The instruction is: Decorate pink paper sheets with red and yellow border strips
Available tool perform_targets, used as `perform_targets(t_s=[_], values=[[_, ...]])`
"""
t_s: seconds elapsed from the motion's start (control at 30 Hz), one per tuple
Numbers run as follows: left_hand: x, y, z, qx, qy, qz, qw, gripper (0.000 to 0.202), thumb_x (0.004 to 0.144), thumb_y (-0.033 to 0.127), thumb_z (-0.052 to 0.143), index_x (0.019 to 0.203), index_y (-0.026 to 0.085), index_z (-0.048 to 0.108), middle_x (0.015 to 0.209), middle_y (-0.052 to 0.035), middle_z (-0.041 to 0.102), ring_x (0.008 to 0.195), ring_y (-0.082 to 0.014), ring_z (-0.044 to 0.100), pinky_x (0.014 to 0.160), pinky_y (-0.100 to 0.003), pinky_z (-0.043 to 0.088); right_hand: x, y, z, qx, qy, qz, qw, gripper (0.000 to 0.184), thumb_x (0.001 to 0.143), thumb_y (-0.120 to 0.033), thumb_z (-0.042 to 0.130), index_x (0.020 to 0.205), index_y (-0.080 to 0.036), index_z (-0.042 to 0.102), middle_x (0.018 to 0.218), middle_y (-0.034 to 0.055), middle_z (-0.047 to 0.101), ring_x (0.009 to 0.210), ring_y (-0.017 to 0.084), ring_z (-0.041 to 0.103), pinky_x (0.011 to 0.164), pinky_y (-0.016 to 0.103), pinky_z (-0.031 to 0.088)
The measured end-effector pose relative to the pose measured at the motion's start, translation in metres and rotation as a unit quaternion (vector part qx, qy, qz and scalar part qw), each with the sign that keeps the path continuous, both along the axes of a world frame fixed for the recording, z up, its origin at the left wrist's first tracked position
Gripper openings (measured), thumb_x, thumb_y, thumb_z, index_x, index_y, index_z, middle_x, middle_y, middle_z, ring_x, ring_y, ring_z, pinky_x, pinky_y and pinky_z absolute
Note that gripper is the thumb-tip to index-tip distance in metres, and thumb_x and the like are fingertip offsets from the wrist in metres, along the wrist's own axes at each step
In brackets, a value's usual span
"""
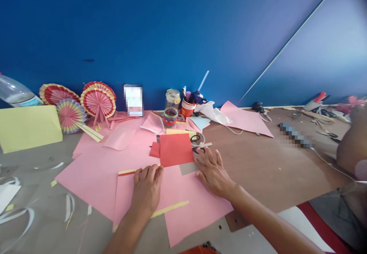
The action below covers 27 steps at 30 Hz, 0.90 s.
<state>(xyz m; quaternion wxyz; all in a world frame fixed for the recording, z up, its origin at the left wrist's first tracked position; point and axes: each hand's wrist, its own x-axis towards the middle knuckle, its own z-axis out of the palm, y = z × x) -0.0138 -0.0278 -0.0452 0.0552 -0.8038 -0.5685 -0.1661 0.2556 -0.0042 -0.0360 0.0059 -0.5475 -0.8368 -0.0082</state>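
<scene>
My left hand (147,188) presses its bent fingers together at the upper edge of a pink paper sheet (126,192) trimmed with a red and yellow strip. Its thumb side touches the lower left corner of a red paper piece (176,150). With fingers spread, my right hand (213,174) rests beside the red paper's right edge, fingertips at the black handle loops of the scissors (195,137). The scissors' blades are hidden. Another pink sheet (197,215) lies beneath both hands, and a yellow strip (170,209) crosses between the sheets.
Paper fans (99,101) lean on the blue wall, near a phone (133,100). A jar (172,103), tape rolls (170,117) and a red cup of tools (187,108) stand behind. Paper scraps litter the left. Another person's arm (351,147) is at far right, near more scissors (327,134).
</scene>
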Motion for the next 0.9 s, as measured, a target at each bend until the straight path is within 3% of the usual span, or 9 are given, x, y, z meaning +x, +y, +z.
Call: perform_targets(t_s=[0.17, 0.23, 0.33, 0.43, 0.53, 0.7, 0.9], values=[[0.0, 0.001, 0.0, -0.004, 0.007, -0.002, 1.0, 0.042, 0.08, 0.0, 0.043, 0.111, 0.019, 0.064, 0.108, -0.0097, 0.065, 0.099, -0.0226, 0.056, 0.096, -0.045, 0.032, 0.009, -0.007, 0.008, 0.046, 0.039, -0.024, 0.998, 0.045, 0.095, -0.038, 0.033, 0.13, -0.02, 0.055, 0.151, 0.0093, 0.033, 0.14, 0.035, 0.017, 0.11, 0.06, 0.012], [-0.001, 0.001, 0.0, 0.0, 0.017, -0.01, 1.0, 0.042, 0.08, 0.0, 0.042, 0.111, 0.019, 0.064, 0.108, -0.0098, 0.065, 0.099, -0.0232, 0.056, 0.096, -0.046, 0.031, 0.01, -0.003, 0.011, 0.07, 0.085, -0.039, 0.993, 0.043, 0.094, -0.033, 0.034, 0.132, -0.02, 0.052, 0.144, 0.0108, 0.042, 0.136, 0.032, 0.028, 0.109, 0.055, 0.02], [-0.003, 0.001, -0.001, 0.016, 0.038, -0.019, 0.999, 0.041, 0.081, 0.002, 0.041, 0.111, 0.018, 0.063, 0.109, -0.0102, 0.065, 0.101, -0.0248, 0.055, 0.097, -0.048, 0.029, 0.012, 0.016, 0.014, 0.082, 0.16, -0.062, 0.982, 0.043, 0.09, -0.024, 0.04, 0.13, -0.018, 0.052, 0.126, 0.013, 0.056, 0.117, 0.027, 0.049, 0.1, 0.045, 0.037], [-0.004, 0.0, -0.001, 0.024, 0.046, -0.015, 0.999, 0.039, 0.082, 0.003, 0.041, 0.11, 0.018, 0.064, 0.11, -0.0108, 0.064, 0.104, -0.0257, 0.053, 0.097, -0.048, 0.029, 0.015, 0.044, 0.015, 0.09, 0.199, -0.071, 0.973, 0.042, 0.086, -0.018, 0.041, 0.125, -0.018, 0.056, 0.117, 0.0128, 0.059, 0.106, 0.026, 0.054, 0.09, 0.041, 0.044], [-0.004, -0.001, 0.0, 0.024, 0.039, -0.008, 0.999, 0.038, 0.081, 0.003, 0.042, 0.108, 0.018, 0.064, 0.11, -0.0107, 0.064, 0.105, -0.0254, 0.052, 0.098, -0.047, 0.029, 0.016, 0.067, 0.02, 0.08, 0.188, -0.041, 0.978, 0.042, 0.084, -0.013, 0.039, 0.12, -0.018, 0.06, 0.117, 0.0122, 0.06, 0.106, 0.025, 0.053, 0.091, 0.04, 0.043], [-0.003, -0.002, 0.001, 0.024, 0.024, -0.006, 0.999, 0.037, 0.079, 0.0, 0.041, 0.103, 0.017, 0.065, 0.108, -0.0096, 0.065, 0.103, -0.0244, 0.054, 0.098, -0.046, 0.029, 0.008, 0.087, 0.035, -0.007, 0.086, 0.078, 0.993, 0.05, 0.077, -0.008, 0.045, 0.125, -0.016, 0.056, 0.124, 0.0108, 0.058, 0.117, 0.024, 0.047, 0.097, 0.038, 0.036], [-0.005, -0.003, -0.003, 0.029, 0.015, -0.005, 0.999, 0.034, 0.08, 0.003, 0.044, 0.103, 0.018, 0.064, 0.106, -0.0092, 0.066, 0.102, -0.0245, 0.055, 0.099, -0.047, 0.028, 0.001, 0.099, 0.047, -0.066, -0.012, 0.128, 0.989, 0.062, 0.074, -0.021, 0.06, 0.134, -0.018, 0.047, 0.122, 0.0109, 0.06, 0.116, 0.028, 0.045, 0.098, 0.042, 0.031]])
